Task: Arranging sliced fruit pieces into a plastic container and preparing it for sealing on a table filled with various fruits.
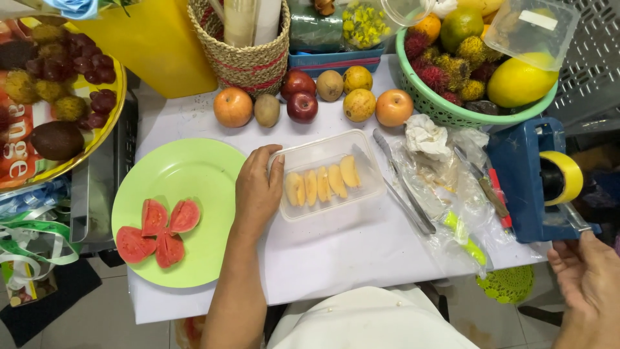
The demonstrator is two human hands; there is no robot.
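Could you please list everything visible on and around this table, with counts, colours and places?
Clear plastic container: one, table centre, holding four pale yellow fruit slices.
Green plate: one, left, with four red guava pieces.
Whole fruits: eight, orange, red and brown, in a row at the back.
Green basket: one, back right, full of mixed fruit.
Woven basket: one, tan, back centre.
Knife: one, right of the container.
Tape dispenser: one, blue, right edge.
Left hand: resting on the container's left edge.
Right hand: open, below the dispenser.

Clear plastic tub (330, 173) mid-table, yellow slices inside; second clear lidded tub (531, 29) atop green basket (445, 113).
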